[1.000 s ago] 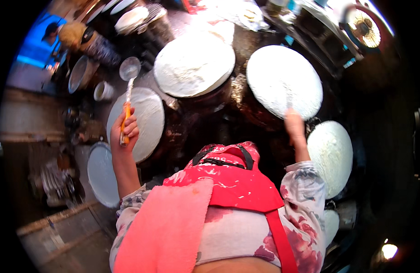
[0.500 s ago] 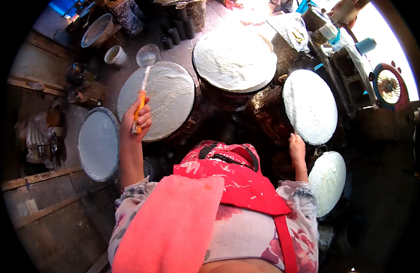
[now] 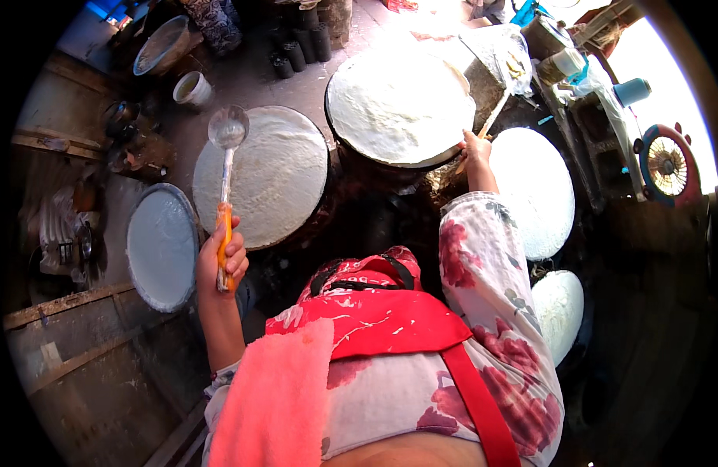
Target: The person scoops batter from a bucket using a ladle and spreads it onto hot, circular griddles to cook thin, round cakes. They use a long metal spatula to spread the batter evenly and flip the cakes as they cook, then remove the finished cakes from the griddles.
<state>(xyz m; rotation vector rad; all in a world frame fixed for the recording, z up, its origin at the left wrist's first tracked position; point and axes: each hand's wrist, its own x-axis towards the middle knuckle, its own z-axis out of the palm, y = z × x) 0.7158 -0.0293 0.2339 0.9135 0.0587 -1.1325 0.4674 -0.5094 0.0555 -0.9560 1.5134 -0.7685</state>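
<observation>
My left hand (image 3: 224, 261) is closed around the orange handle of a metal ladle (image 3: 229, 131). The ladle points up over the edge of the left round pan (image 3: 273, 187), which holds a white, wrinkled layer. My right hand (image 3: 477, 156) grips a thin wooden stick (image 3: 495, 114) by the right rim of the middle pan (image 3: 398, 109). A white layer with an uneven surface covers that pan. To the right of the hand is another white-covered round surface (image 3: 534, 194).
A bluish-white round tray (image 3: 163, 249) stands at the left, and a smaller white round surface (image 3: 558, 315) at the lower right. Behind are a white bucket (image 3: 193, 89), a basin (image 3: 161, 47) and dark cylinders (image 3: 294, 56). A fan (image 3: 667, 163) stands far right.
My right hand has moved up and left, from the right round surface to the middle pan's rim. My left hand has dropped slightly with the ladle, which now stands more upright.
</observation>
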